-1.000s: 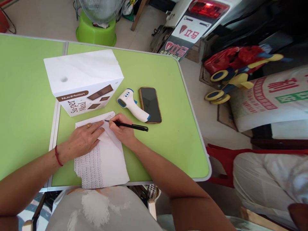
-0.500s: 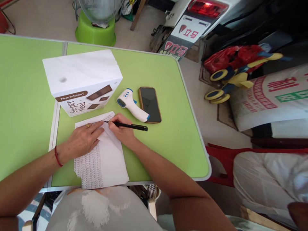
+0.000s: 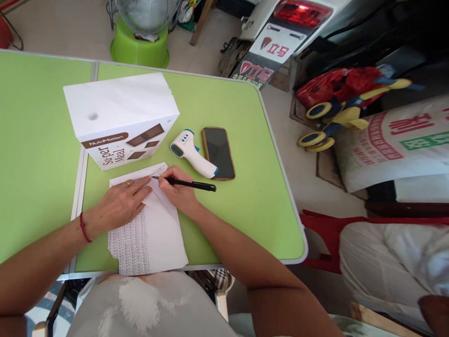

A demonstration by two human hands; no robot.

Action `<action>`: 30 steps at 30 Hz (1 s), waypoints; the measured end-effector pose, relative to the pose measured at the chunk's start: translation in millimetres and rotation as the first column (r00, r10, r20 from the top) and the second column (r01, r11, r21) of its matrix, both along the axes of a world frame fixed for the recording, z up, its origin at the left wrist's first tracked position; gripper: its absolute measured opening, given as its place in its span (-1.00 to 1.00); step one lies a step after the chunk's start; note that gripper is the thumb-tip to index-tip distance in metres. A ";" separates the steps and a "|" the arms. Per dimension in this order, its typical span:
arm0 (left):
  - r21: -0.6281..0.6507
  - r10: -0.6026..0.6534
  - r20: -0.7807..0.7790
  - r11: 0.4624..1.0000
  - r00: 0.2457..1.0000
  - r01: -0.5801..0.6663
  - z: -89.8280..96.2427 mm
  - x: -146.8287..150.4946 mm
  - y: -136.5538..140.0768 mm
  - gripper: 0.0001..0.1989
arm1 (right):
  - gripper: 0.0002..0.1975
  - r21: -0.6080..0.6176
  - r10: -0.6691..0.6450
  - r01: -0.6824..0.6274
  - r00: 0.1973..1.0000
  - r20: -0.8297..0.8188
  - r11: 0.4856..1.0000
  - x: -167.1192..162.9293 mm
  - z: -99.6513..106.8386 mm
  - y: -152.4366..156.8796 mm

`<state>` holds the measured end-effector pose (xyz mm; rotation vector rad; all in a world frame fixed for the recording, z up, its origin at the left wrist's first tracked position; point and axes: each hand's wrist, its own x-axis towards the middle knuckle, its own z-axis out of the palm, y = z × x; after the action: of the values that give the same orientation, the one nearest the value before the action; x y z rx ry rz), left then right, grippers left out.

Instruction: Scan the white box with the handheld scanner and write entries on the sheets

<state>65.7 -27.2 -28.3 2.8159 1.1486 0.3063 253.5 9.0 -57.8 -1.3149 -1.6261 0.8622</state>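
Observation:
My right hand (image 3: 177, 189) grips a black pen (image 3: 196, 185), its tip down on the upper part of a white paper (image 3: 164, 234). My left hand (image 3: 122, 203) lies flat over the paper, fingers stretched toward the pen tip, a ring on one finger. Rows of dense markings run down the paper's left side, and its lower left edge is ragged. Just beyond the paper stands a white box (image 3: 121, 103) lettered "NutriMotion". A white and blue infrared thermometer (image 3: 194, 154) rests beyond my right hand, against a dark phone (image 3: 219, 153) in a brown case.
All this is on a green table (image 3: 259, 215) with a pale metal rim. Past its far edge are a green stool (image 3: 140, 47) with a fan on it and a scooter's rear (image 3: 273, 42). A red chair (image 3: 324, 238) and a person's pale-clothed leg (image 3: 382, 262) are at right.

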 end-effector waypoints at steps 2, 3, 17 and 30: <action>0.002 -0.001 -0.003 1.000 1.000 0.001 0.8 0.0 0.2 -0.74 | -0.89 0.005 -0.031 0.032 0.999 -0.031 0.999 -0.1 -0.3 -0.4; 0.007 0.000 -0.005 1.000 1.000 0.000 1.1 0.0 0.1 -0.75 | -0.89 0.006 -0.047 0.047 0.998 -0.046 0.999 -0.2 -0.3 -0.6; 0.032 0.002 0.003 0.999 1.000 -0.003 0.0 0.5 -0.5 -0.77 | -0.90 -0.011 -0.016 0.016 1.000 -0.012 1.000 -0.3 0.8 -0.4; 0.028 0.005 -0.013 1.000 1.000 -0.004 -0.1 0.2 -0.3 -0.77 | -0.88 -0.008 -0.005 0.006 1.000 0.013 1.000 -0.6 0.8 -0.2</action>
<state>65.9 -27.5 -28.4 2.8437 1.1623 0.3074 252.9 8.8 -57.0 -1.3326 -1.6296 0.8599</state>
